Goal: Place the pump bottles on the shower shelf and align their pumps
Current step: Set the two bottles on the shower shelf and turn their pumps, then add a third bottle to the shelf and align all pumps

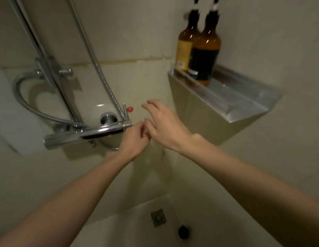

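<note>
Tiled shower corner: two upright amber pump bottles (199, 45) are seen on the metal shelf (244, 102), up-right of both empty, loosely open hands (151, 131); the right hand (166, 125) is nearer.

You are in a tiled shower enclosure of a bathroom. Take the chrome mixer bar (87, 133) as your reference. Above it rise a riser rail (39, 45) and a flexible metal hose (94, 56). To its upper right, a metal shelf (240, 102) is recessed in the tiled wall and carries two amber pump bottles (201, 50). Below it, a square floor drain (158, 217) is set in the floor.
</note>
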